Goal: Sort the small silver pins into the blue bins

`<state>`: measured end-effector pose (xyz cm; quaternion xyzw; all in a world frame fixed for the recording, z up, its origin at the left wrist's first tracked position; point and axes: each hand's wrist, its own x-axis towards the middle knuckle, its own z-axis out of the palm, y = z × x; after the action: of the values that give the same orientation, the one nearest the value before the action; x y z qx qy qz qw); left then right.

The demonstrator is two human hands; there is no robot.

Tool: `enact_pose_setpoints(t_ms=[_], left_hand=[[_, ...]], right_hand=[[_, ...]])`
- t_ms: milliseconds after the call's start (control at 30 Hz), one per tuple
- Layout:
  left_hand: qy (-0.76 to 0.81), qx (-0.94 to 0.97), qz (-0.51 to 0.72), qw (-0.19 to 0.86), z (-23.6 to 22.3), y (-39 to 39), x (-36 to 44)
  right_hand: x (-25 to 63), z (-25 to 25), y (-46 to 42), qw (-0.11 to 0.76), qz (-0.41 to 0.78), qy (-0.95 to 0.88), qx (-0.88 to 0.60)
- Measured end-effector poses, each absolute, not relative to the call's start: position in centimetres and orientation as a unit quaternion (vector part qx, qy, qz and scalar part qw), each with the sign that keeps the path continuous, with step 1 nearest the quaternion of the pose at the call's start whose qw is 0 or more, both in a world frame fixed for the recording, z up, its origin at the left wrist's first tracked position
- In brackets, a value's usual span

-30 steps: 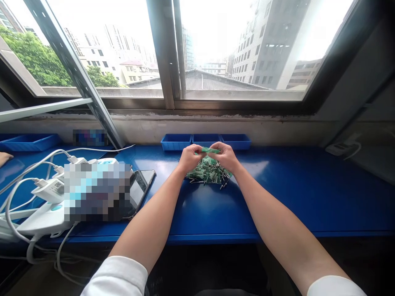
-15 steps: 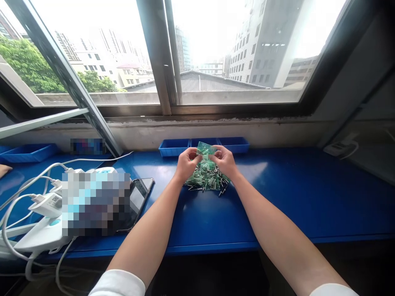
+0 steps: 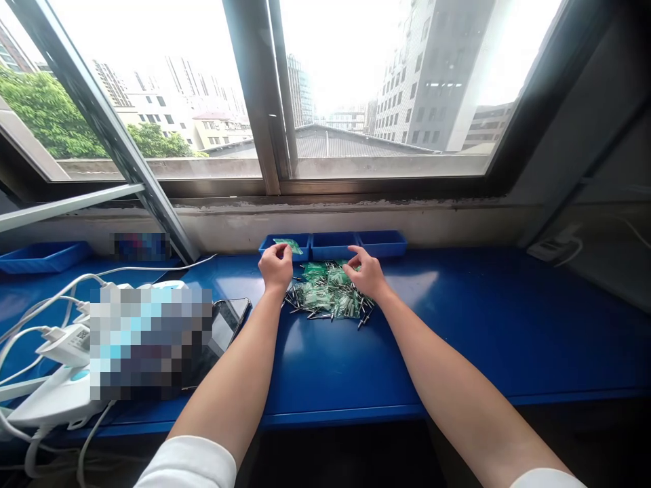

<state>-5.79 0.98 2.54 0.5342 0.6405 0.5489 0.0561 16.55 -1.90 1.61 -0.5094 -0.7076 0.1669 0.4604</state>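
Observation:
My left hand [image 3: 276, 268] pinches a small green-tinted plastic bag [image 3: 289, 245] by its edge, over the left blue bin [image 3: 301, 256]. Whatever the bag contains is too small to make out. Over the right side of a pile [image 3: 330, 298] hovers my right hand [image 3: 365, 272], its fingers apart and holding nothing. The pile mixes green-tinted plastic bags with many thin metal pins or rivets, some dark, spread on the blue tabletop [image 3: 336, 366].
The middle bin [image 3: 333, 247] and right bin [image 3: 381, 245] stand along the wall below the window. To the left lie a phone [image 3: 224, 325], a white power strip [image 3: 51, 400] with plugs and cables, and another blue tray [image 3: 45, 256]. A metal upright [image 3: 167, 217] rises behind them.
My left hand has moved left from above the pile to the left bin, carrying the green bag. My right hand has let go of that bag and its fingers have spread.

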Motion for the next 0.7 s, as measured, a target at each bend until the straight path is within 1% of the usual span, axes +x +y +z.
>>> enact_pose_setpoints(t_ms=[133,233,300,567,700], left_hand=[[0.612,0.541,0.57,0.09,2.1,2.6,-6.2],[0.604,0.576,0.53,0.151,1.5,3.3,-6.3],[0.617,0.589,0.495,0.166,1.3,3.4,-6.3],[0.63,0.628,0.438,0.127,2.2,1.2,-5.1],[0.597,0.689,0.403,0.078,2.3,0.1,-4.4]], right_hand=[[16.7,1.3,-1.6,0.435,0.154,-0.72,-0.519],[17.0,1.1,-1.4,0.416,0.163,-0.722,-0.528],[17.2,1.0,-1.2,0.411,0.166,-0.719,-0.535],[17.6,0.4,-0.4,0.406,0.125,-0.711,-0.56],[17.8,0.4,-0.4,0.4,0.112,-0.706,-0.574]])
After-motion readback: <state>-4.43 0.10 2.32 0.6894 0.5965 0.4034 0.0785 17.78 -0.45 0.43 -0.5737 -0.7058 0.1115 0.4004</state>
